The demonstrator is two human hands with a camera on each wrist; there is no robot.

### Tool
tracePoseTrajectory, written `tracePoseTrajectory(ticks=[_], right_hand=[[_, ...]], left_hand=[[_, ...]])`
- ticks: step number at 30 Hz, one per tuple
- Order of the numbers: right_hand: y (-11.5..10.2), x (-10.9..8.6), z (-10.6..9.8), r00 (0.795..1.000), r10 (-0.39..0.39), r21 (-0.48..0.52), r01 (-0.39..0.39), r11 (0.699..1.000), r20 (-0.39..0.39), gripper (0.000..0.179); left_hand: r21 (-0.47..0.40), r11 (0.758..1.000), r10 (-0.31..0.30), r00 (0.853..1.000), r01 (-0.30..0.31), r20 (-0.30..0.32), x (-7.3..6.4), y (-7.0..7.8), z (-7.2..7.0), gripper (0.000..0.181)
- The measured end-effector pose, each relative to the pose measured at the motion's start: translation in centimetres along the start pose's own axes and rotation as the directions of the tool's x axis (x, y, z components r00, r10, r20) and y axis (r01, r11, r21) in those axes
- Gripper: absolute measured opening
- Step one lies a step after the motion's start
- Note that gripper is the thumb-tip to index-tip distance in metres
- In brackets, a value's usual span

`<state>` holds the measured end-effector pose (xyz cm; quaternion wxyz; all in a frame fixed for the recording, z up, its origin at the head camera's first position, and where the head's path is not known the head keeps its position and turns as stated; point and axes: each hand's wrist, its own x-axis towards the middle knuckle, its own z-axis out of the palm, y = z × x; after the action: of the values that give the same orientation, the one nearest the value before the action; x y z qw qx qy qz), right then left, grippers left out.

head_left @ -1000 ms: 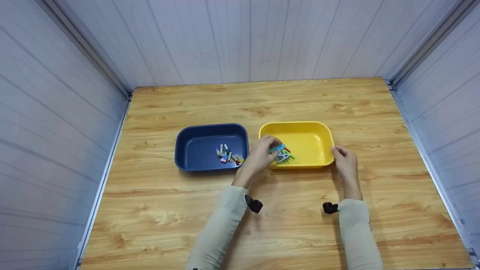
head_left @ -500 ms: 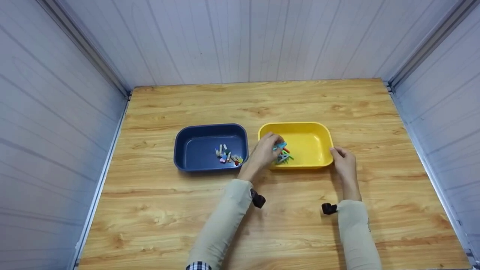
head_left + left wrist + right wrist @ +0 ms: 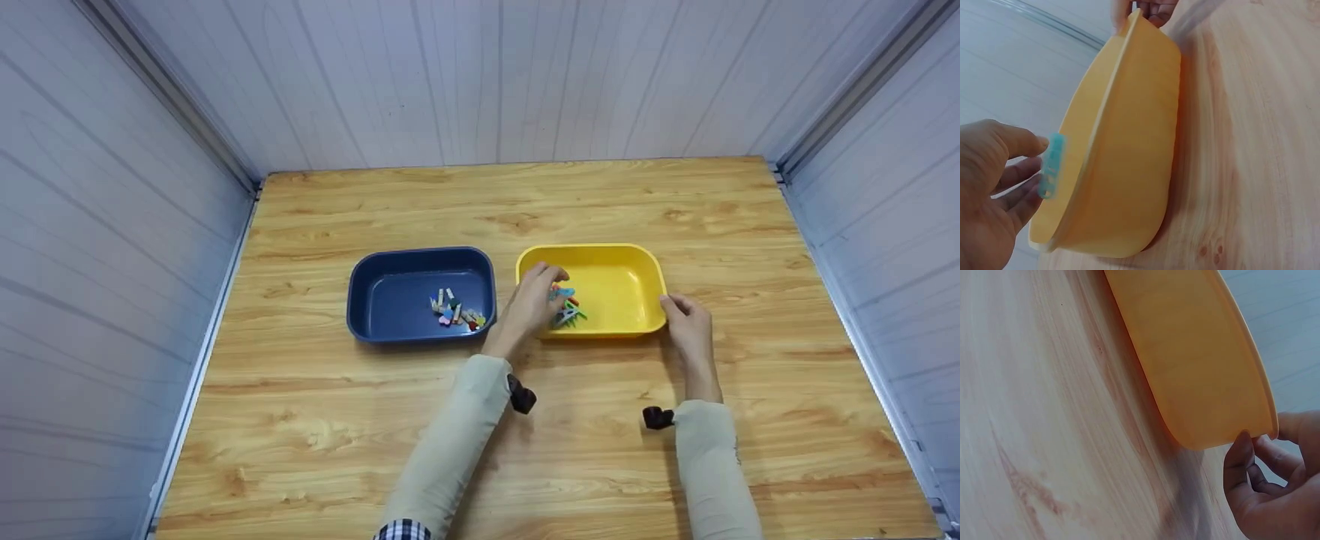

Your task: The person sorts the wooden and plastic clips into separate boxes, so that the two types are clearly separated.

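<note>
In the head view, my left hand is over the left end of the yellow tray, thumb and fingers apart. A blurred teal plastic clothespin is right at its fingertips in the left wrist view, inside the tray's rim. Below the hand lies a small pile of colored plastic clothespins, partly hidden by the fingers. My right hand pinches the tray's right rim between thumb and fingers, which the right wrist view shows close up at the corner.
A dark blue tray stands just left of the yellow one. Small wooden clips with colored decorations lie in its right part. Both trays rest on a wood-grain table enclosed by pale panels at the back and sides.
The left hand has shifted slightly rightward, its thumb and fingers have spread, and the blue clothespin it held now shows lower, by the pile. The right hand keeps its place on the rim.
</note>
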<state>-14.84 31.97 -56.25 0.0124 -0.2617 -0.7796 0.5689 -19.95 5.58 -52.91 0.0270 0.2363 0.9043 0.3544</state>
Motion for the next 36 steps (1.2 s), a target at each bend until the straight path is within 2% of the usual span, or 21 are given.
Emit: tracePoseTrajectory(ticks=[7, 15, 17, 21, 24, 28, 31, 33, 36], right_hand=[[0.0, 0.0, 0.1, 1.0, -0.013, -0.025, 0.012, 1.0, -0.02, 0.046], [-0.2, 0.2, 0.3, 0.999, -0.033, -0.019, 0.032, 0.999, -0.029, 0.042], [-0.2, 0.2, 0.4, 0.999, -0.036, -0.016, 0.035, 0.999, -0.026, 0.042], [-0.4, 0.3, 0.5, 1.0, -0.029, -0.022, 0.029, 0.999, -0.008, 0.045], [-0.6, 0.4, 0.5, 1.0, -0.022, -0.03, 0.023, 0.999, 0.001, 0.046], [-1.1, 0.6, 0.1, 1.0, -0.014, -0.083, 0.014, 0.996, 0.002, 0.047], [-1.5, 0.5, -0.2, 1.0, -0.004, -0.131, 0.003, 0.991, -0.007, 0.047], [-1.9, 0.4, -0.3, 1.0, -0.006, -0.171, 0.002, 0.985, -0.024, 0.046], [-2.4, 0.2, -0.3, 0.996, -0.051, -0.235, 0.033, 0.972, -0.069, 0.045]], left_hand=[[-0.011, 1.0, -0.018, 1.0, 0.018, 0.002, -0.2, -0.2, 0.0, 0.027], [-0.046, 0.991, -0.128, 0.991, 0.127, -0.024, -0.8, 0.0, -1.1, 0.028], [-0.073, 0.987, -0.144, 0.988, 0.14, -0.047, -1.0, -0.1, -1.6, 0.027], [-0.108, 0.987, -0.132, 0.984, 0.12, -0.12, -1.7, -0.4, -2.7, 0.026], [-0.083, 0.991, -0.116, 0.973, 0.102, -0.197, -2.2, -0.8, -3.5, 0.025], [-0.013, 0.995, -0.1, 0.947, 0.101, -0.306, -2.7, -1.1, -4.5, 0.024], [0.025, 0.994, -0.09, 0.931, 0.106, -0.355, -2.8, -1.4, -5.3, 0.026], [0.041, 0.992, -0.097, 0.926, 0.12, -0.365, -3.0, -1.6, -5.9, 0.027], [0.065, 0.988, -0.102, 0.918, 0.137, -0.382, -3.3, -2.0, -6.6, 0.029]])
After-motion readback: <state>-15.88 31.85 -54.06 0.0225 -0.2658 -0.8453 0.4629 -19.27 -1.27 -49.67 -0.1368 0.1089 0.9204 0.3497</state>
